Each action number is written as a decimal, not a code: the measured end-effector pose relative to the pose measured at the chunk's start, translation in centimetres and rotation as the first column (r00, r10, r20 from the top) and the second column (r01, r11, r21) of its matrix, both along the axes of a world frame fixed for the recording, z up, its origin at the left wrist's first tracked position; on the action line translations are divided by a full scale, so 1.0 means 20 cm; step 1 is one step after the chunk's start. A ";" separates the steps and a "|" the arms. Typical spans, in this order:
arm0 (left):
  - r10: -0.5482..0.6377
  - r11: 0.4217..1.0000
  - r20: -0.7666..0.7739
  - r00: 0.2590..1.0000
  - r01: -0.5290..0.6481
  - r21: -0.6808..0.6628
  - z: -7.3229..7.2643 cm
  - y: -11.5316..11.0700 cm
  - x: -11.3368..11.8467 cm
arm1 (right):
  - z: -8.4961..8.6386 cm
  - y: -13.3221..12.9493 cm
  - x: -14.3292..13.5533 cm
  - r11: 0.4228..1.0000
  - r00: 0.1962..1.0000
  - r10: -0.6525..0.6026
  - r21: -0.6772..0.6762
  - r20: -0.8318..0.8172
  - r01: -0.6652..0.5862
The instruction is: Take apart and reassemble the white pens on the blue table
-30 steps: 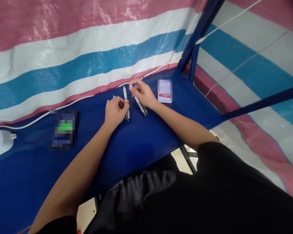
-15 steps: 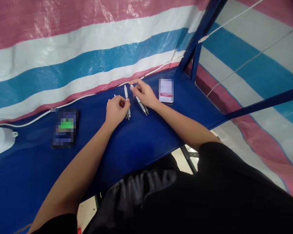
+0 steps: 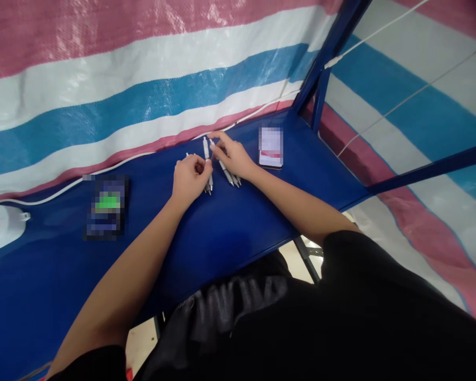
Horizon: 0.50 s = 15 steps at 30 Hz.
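On the blue table (image 3: 238, 222), two groups of white pens with metal tips lie side by side. My left hand (image 3: 191, 177) is curled round the left group, its thumb and fingers on a white pen (image 3: 206, 148); the other pens there are partly hidden under the hand. My right hand (image 3: 230, 153) rests over the right pens (image 3: 227, 172), thumb and a finger pinched near the top of one pen, with the index finger stretched out beyond it. The tips of these pens stick out below the right hand.
A phone with a light screen (image 3: 270, 147) lies right of my right hand. A dark, blurred-out device (image 3: 106, 207) is on the left, and a white object (image 3: 3, 228) at the far left. A white cable runs along the striped sheet (image 3: 150, 100). Blue frame bars stand at right.
My right hand has shifted slightly left, and the pen under its fingers has moved nearer the left group. The right pens are a little more spread. My left hand has barely moved.
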<state>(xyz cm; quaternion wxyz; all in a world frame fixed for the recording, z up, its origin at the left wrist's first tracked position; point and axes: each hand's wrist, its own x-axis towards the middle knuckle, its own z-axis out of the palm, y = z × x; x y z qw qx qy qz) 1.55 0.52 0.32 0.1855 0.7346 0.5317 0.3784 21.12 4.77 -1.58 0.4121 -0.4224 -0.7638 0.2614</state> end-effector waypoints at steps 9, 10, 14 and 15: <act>-0.020 0.999 0.043 0.999 0.019 0.034 -0.03 0.02 -0.01 | 0.03 -0.03 0.00 0.995 0.914 -0.087 0.076 0.395 0.062; -0.021 0.999 0.050 0.999 0.019 0.039 -0.03 0.02 -0.01 | 0.02 -0.03 0.01 0.996 0.911 -0.084 0.073 0.403 0.059; -0.023 0.998 0.079 0.997 0.018 0.064 -0.04 0.02 -0.01 | 0.03 -0.03 0.01 0.997 0.911 -0.070 0.059 0.406 0.050; -0.026 0.997 0.087 0.996 0.020 0.070 -0.04 0.02 -0.01 | 0.03 -0.03 0.01 0.997 0.913 -0.069 0.057 0.403 0.050</act>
